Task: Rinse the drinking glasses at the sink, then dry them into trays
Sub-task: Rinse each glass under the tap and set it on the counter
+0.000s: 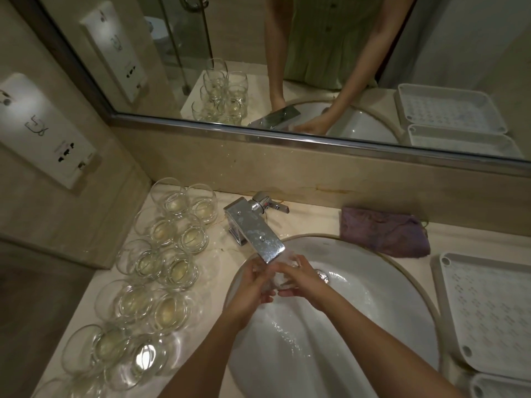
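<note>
Along the left of the table (94, 285) stand the waiting drinking glasses (161, 265), packed in pairs with rims touching or nearly so, so the next one is best lifted straight up from the near end of the row rather than dragged past its neighbours. Just right of them the faucet (254, 235) reaches out over the sink (359, 288), and water is running from its spout and streaming down the basin. Directly under that spout is the glass being rinsed (280, 278), blurred by the water and mostly hidden, held between both hands. The left hand (254, 285) curls round its near side, and the right hand (301, 278) wraps it from the other side, fingers bent over it. To do this step well, I judge the glass should be turned slowly in the stream so water reaches inside and out, with a firm grip since wet glass will be slippery, and kept low in the basin, clear of the metal spout just above. Tipping it out fully before leaving the sink will save work for the purple cloth (382, 235) lying behind the basin. Farthest right, the white tray (439, 285) waits with another tray (488, 386) just beside it at the near edge.
</note>
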Action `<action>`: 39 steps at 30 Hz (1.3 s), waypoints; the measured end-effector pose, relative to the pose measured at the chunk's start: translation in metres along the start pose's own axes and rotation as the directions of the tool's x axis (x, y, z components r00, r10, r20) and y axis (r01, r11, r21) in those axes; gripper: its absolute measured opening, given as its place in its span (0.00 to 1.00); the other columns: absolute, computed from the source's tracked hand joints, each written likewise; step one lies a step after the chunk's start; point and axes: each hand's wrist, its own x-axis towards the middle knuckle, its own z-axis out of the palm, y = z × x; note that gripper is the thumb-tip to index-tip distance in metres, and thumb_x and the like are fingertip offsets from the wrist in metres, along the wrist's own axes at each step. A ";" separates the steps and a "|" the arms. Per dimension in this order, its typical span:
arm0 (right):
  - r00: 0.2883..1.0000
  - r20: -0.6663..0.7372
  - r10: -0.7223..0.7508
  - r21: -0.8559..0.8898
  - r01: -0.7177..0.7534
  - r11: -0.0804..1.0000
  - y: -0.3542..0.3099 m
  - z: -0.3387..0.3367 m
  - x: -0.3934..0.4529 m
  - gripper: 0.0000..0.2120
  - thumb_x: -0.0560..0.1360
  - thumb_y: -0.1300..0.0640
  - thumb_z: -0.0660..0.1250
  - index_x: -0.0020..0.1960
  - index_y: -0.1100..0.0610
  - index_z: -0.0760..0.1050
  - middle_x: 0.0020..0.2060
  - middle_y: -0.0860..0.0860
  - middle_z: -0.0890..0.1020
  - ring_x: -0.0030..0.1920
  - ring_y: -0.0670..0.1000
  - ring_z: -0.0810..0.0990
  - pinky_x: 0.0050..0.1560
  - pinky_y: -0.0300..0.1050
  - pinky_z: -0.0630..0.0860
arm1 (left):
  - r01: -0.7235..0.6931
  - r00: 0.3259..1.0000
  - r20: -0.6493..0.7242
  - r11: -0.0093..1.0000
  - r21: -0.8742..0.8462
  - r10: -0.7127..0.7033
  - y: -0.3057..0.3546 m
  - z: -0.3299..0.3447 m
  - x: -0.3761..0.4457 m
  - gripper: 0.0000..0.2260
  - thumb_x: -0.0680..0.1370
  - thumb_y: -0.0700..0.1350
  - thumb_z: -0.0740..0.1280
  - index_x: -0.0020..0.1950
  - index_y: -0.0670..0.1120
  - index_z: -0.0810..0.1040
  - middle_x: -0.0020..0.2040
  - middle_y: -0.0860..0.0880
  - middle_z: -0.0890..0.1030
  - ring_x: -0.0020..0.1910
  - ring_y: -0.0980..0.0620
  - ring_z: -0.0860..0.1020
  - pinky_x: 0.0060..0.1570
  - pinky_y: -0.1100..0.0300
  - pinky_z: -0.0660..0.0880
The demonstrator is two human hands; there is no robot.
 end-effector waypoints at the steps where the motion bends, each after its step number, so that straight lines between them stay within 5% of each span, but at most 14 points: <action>1: 1.000 0.002 0.025 0.010 -0.025 1.000 0.002 0.000 0.001 0.31 0.69 0.48 0.75 0.66 0.55 0.66 0.51 0.58 0.79 0.39 0.53 0.82 0.40 0.46 0.81 | -0.019 1.000 0.020 1.000 -0.020 0.020 -0.001 -0.002 -0.001 0.13 0.80 0.43 0.65 0.63 0.45 0.69 0.40 0.46 0.78 0.32 0.52 0.76 0.34 0.60 0.75; 5: 0.994 0.050 0.101 -0.039 -0.099 0.994 0.003 -0.004 -0.002 0.30 0.72 0.46 0.72 0.67 0.55 0.63 0.52 0.60 0.77 0.44 0.54 0.81 0.43 0.48 0.81 | -0.029 1.000 0.010 1.000 -0.003 0.029 -0.006 -0.010 0.001 0.19 0.72 0.49 0.69 0.62 0.48 0.72 0.37 0.48 0.79 0.31 0.51 0.75 0.36 0.55 0.74; 9: 0.991 0.108 -0.077 -0.333 0.109 0.937 0.004 -0.011 -0.001 0.38 0.69 0.55 0.77 0.72 0.46 0.60 0.64 0.51 0.73 0.56 0.48 0.77 0.48 0.35 0.75 | 0.067 0.988 -0.144 0.997 0.031 -0.062 -0.002 -0.009 0.004 0.22 0.68 0.60 0.65 0.57 0.50 0.72 0.34 0.48 0.78 0.28 0.52 0.73 0.35 0.56 0.71; 14: 0.929 0.241 -0.280 -0.829 0.347 0.439 -0.001 -0.004 0.004 0.41 0.67 0.52 0.77 0.74 0.54 0.61 0.67 0.52 0.67 0.66 0.52 0.68 0.62 0.40 0.66 | -0.006 0.997 -0.069 0.963 0.270 0.026 0.008 -0.007 0.004 0.13 0.74 0.55 0.69 0.56 0.53 0.73 0.39 0.51 0.79 0.30 0.54 0.75 0.32 0.61 0.71; 17: 0.937 0.218 -0.273 -0.849 0.320 0.421 0.006 0.001 0.005 0.42 0.66 0.49 0.77 0.74 0.52 0.60 0.59 0.52 0.70 0.60 0.53 0.71 0.56 0.43 0.70 | -0.116 0.993 0.015 0.922 0.368 0.119 0.015 -0.007 0.004 0.10 0.77 0.46 0.70 0.53 0.58 0.72 0.45 0.58 0.79 0.41 0.61 0.77 0.36 0.74 0.71; 20: 0.956 0.095 -0.278 -0.667 0.268 0.695 0.015 0.005 0.007 0.35 0.62 0.53 0.77 0.66 0.53 0.67 0.52 0.48 0.74 0.53 0.50 0.76 0.49 0.40 0.74 | -0.130 0.991 0.055 0.953 0.273 0.119 0.017 -0.009 0.000 0.10 0.78 0.41 0.67 0.56 0.54 0.74 0.51 0.55 0.80 0.44 0.64 0.79 0.39 0.77 0.70; 22: 0.974 -0.002 -0.229 -0.375 0.211 0.903 0.015 0.009 0.007 0.31 0.61 0.58 0.77 0.61 0.56 0.70 0.48 0.48 0.79 0.48 0.47 0.78 0.42 0.34 0.73 | -0.117 0.993 0.040 0.978 0.174 0.112 0.014 -0.011 -0.004 0.10 0.80 0.39 0.64 0.56 0.53 0.77 0.50 0.58 0.81 0.44 0.69 0.79 0.40 0.76 0.72; 24: 0.981 -0.025 -0.194 -0.083 0.191 0.978 0.012 0.011 0.005 0.23 0.63 0.62 0.75 0.57 0.55 0.74 0.45 0.50 0.81 0.42 0.46 0.79 0.37 0.34 0.71 | -0.104 0.994 0.045 0.979 0.173 0.098 0.007 -0.012 -0.006 0.13 0.80 0.40 0.62 0.57 0.56 0.79 0.53 0.60 0.82 0.51 0.67 0.79 0.46 0.71 0.73; 28: 0.987 0.050 -0.155 0.260 0.137 0.956 0.004 0.012 -0.007 0.15 0.72 0.68 0.69 0.54 0.52 0.78 0.39 0.49 0.82 0.30 0.43 0.77 0.28 0.34 0.68 | -0.073 0.995 0.078 0.976 0.206 0.058 -0.010 -0.018 -0.004 0.23 0.77 0.34 0.64 0.71 0.49 0.70 0.67 0.53 0.76 0.62 0.58 0.75 0.56 0.66 0.73; 32: 0.994 0.066 -0.083 0.382 0.052 0.923 0.014 0.020 -0.010 0.13 0.75 0.61 0.69 0.58 0.53 0.77 0.42 0.49 0.84 0.35 0.44 0.81 0.34 0.37 0.74 | -0.112 0.991 0.099 0.969 0.221 0.092 -0.019 -0.006 -0.005 0.35 0.71 0.35 0.75 0.71 0.52 0.61 0.64 0.54 0.72 0.61 0.60 0.72 0.53 0.70 0.74; 35: 0.997 0.064 -0.039 0.392 0.011 0.920 0.012 0.018 -0.010 0.10 0.77 0.61 0.66 0.57 0.56 0.77 0.37 0.49 0.84 0.36 0.45 0.80 0.35 0.38 0.75 | -0.117 0.993 0.037 0.971 0.207 0.111 -0.020 -0.003 -0.001 0.35 0.68 0.35 0.77 0.70 0.48 0.65 0.60 0.50 0.77 0.55 0.61 0.77 0.50 0.69 0.74; 39: 0.994 0.099 -0.035 0.466 -0.015 0.885 0.004 0.001 -0.005 0.16 0.75 0.68 0.65 0.59 0.52 0.73 0.52 0.56 0.80 0.43 0.53 0.80 0.43 0.44 0.78 | -0.037 0.998 0.048 0.997 0.062 0.034 -0.019 -0.011 0.000 0.33 0.67 0.38 0.77 0.67 0.47 0.68 0.58 0.44 0.77 0.49 0.55 0.80 0.44 0.63 0.77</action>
